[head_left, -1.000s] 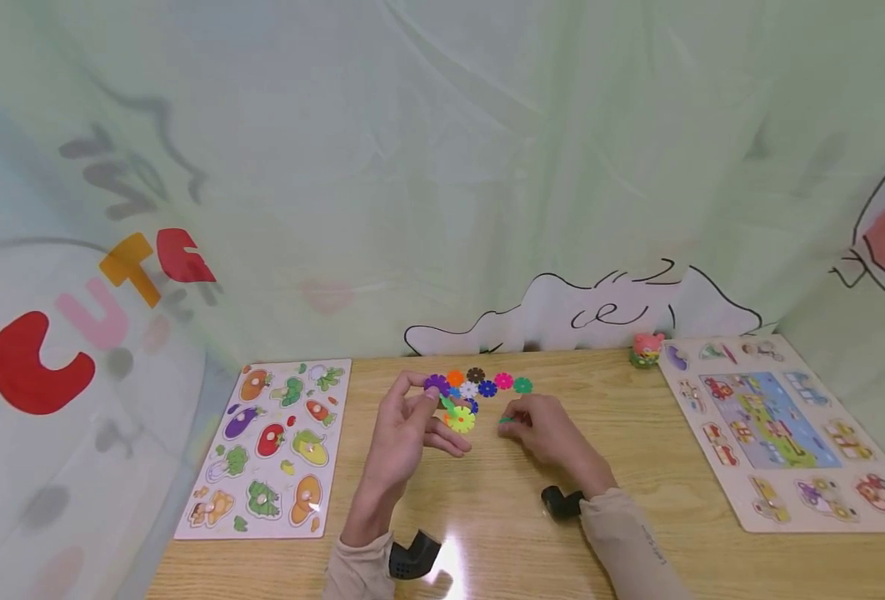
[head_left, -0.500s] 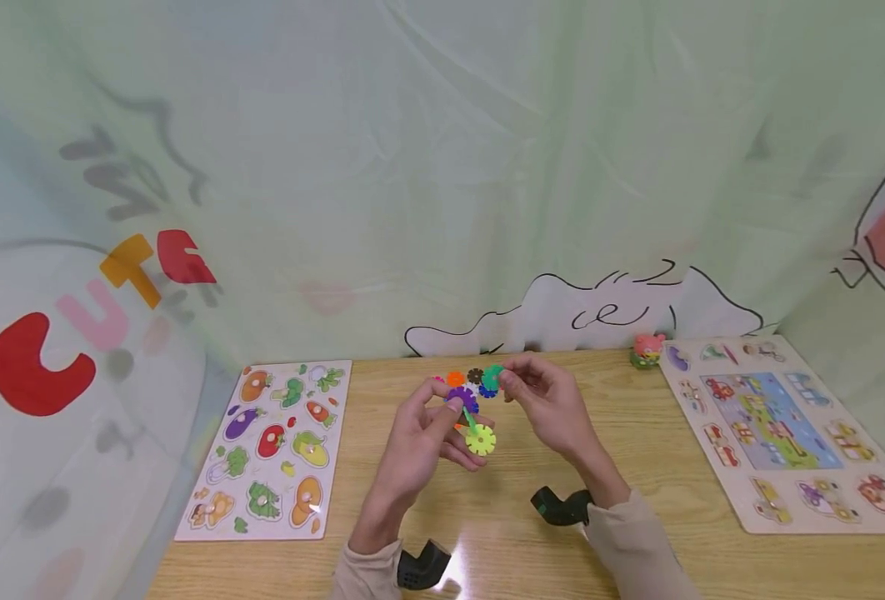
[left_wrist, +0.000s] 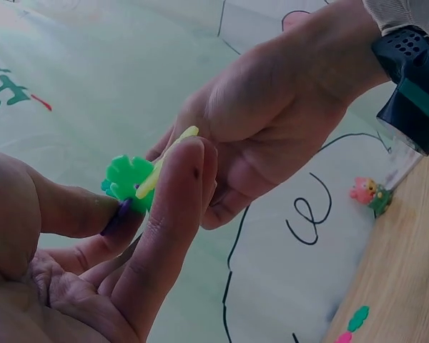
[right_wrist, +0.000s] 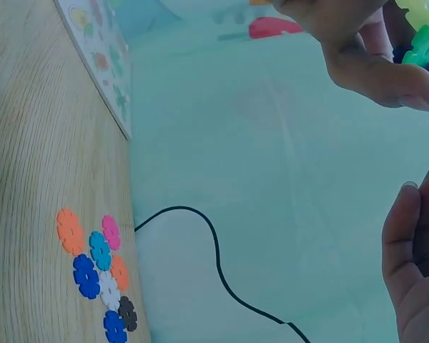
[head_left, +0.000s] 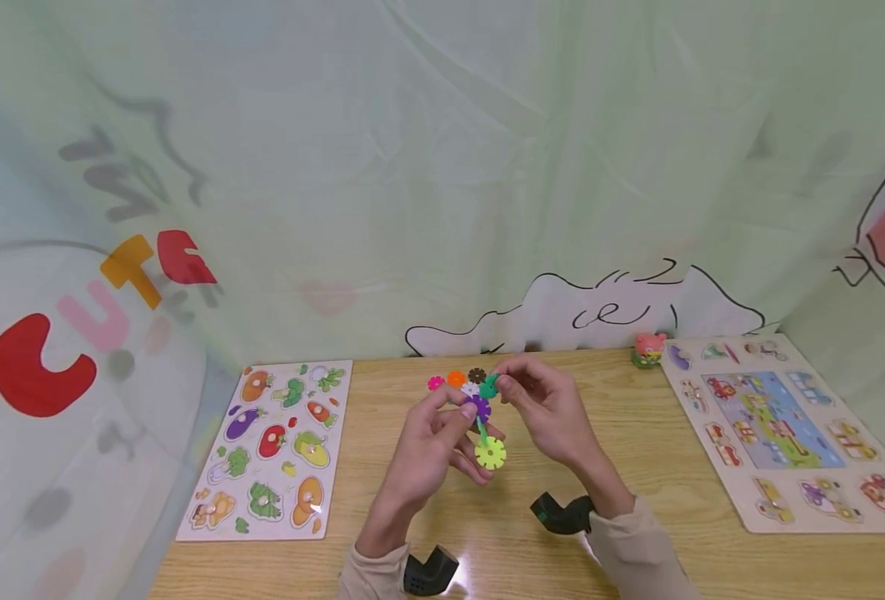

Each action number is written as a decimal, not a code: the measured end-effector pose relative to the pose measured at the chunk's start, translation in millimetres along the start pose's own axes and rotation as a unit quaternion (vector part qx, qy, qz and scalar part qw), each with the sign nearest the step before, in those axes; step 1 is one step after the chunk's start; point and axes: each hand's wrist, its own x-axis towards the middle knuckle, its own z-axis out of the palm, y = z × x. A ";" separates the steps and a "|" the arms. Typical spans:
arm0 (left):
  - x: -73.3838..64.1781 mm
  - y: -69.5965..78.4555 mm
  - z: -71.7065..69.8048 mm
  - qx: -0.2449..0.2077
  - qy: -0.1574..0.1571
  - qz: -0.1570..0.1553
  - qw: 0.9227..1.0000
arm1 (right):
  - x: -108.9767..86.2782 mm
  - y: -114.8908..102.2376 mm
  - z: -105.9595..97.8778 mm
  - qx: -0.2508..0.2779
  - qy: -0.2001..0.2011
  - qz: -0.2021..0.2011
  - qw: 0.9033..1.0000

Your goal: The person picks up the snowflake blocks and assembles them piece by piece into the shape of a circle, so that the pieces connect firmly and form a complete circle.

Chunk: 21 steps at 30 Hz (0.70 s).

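My left hand [head_left: 423,450] pinches a purple snowflake disc [head_left: 481,409] between thumb and fingers, above the table. A bright green disc [left_wrist: 129,175] is joined to it, seen nearly edge-on in the head view, and a yellow-green disc [head_left: 491,452] hangs below. My right hand [head_left: 558,408] holds a teal-green snowflake disc [head_left: 488,387] by its edge, right at the top of the purple one. Whether the two are slotted together cannot be told. In the left wrist view, the fingers hide most of the purple disc.
Loose snowflake discs lie behind the hands, among them orange [right_wrist: 70,231], blue [right_wrist: 86,276] and pink [right_wrist: 111,232]. A vegetable puzzle board [head_left: 262,450] lies at left and a vehicle puzzle board [head_left: 780,433] at right. A small pink-and-green figurine [head_left: 648,350] stands at the back.
My right hand has risen from the table with the teal-green disc, bringing it to the purple one and turning it. My left hand has shifted right with its joined discs.
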 end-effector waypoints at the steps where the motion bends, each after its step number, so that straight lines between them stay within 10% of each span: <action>1: -0.2 0.0 -0.2 0.000 -0.002 -0.002 1.000 | -0.1 0.0 0.4 -0.001 0.000 -0.009 1.000; 21: -1.1 2.3 1.7 -0.027 -0.019 -0.030 0.999 | 2.2 -5.2 8.9 0.019 0.014 -0.155 0.988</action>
